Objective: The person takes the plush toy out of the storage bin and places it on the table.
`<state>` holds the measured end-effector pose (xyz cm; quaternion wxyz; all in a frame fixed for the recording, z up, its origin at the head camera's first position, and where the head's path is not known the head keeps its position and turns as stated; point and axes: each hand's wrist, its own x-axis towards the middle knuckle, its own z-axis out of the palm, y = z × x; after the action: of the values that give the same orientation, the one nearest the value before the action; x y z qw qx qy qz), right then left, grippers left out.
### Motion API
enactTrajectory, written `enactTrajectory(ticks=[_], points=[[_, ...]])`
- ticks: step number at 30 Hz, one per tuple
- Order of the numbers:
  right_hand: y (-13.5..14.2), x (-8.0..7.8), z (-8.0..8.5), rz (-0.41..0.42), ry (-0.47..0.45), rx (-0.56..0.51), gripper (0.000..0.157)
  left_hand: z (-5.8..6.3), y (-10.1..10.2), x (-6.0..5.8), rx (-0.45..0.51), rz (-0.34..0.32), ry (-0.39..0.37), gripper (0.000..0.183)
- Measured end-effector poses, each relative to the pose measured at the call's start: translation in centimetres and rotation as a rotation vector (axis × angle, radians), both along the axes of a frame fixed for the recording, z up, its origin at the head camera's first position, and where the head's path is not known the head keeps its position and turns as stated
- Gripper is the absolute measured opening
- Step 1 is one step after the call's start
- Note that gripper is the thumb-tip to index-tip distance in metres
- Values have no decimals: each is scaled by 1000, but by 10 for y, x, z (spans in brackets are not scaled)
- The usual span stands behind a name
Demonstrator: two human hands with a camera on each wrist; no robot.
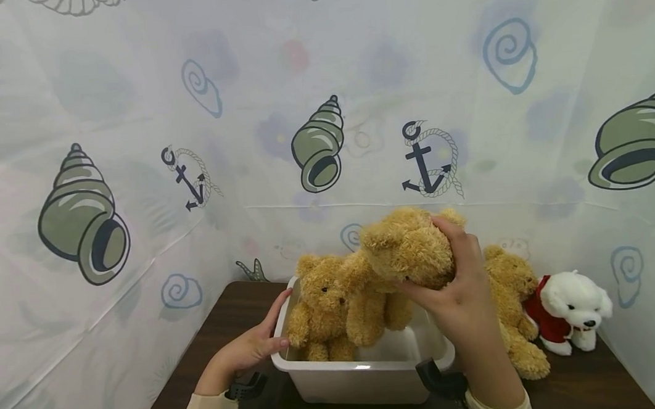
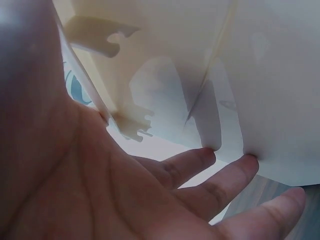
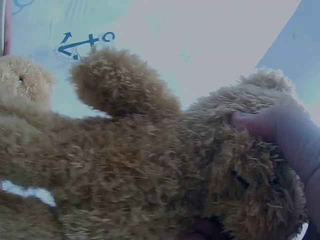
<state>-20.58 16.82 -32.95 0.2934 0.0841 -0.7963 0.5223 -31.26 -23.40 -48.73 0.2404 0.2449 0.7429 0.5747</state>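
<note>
My right hand grips a fuzzy golden-brown teddy bear by the head, over a pale plastic bin. In the right wrist view the bear's shaggy body stretches left from the hand, thumb on the fur; some fingers are hidden. A second, similar teddy bear sits upright inside the bin at its left. On the bin's left side rests my left hand, thumb near the rim. Seen from the left wrist, its extended fingers touch the bin's outer wall.
Right of the bin another golden-brown teddy bear sits, partly behind my right arm. Beside it is a white plush dog in a red garment. Everything stands on a dark wooden table, with a shell-and-anchor patterned curtain behind and at the sides.
</note>
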Motion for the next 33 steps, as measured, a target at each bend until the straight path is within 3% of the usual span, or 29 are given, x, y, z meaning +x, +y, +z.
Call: enactTrajectory(ticks=[4,9,12,18,20,25,29,33], points=[[3,6,-6,16,66,-128,113,0,0,1,-5,-5,-5,106],[10,28,-13,-20,183,-235,112,-2,0,1,-20,-8,12,107],[17,40,-13,34,276,-345,109,-2,1,0,-19,-9,22,107],[31,61,-8,30,334,-550,105,-1,0,1,-10,-8,26,108],[38,63,-10,16,409,-529,104,-1,-1,1,-10,-2,32,109],[61,65,-20,-63,543,-351,97,-2,0,0,-4,-6,29,109],[80,71,-28,-110,516,-327,94,-1,0,0,3,-9,8,109],[96,77,-33,-247,450,-255,93,-1,0,2,2,0,3,111]])
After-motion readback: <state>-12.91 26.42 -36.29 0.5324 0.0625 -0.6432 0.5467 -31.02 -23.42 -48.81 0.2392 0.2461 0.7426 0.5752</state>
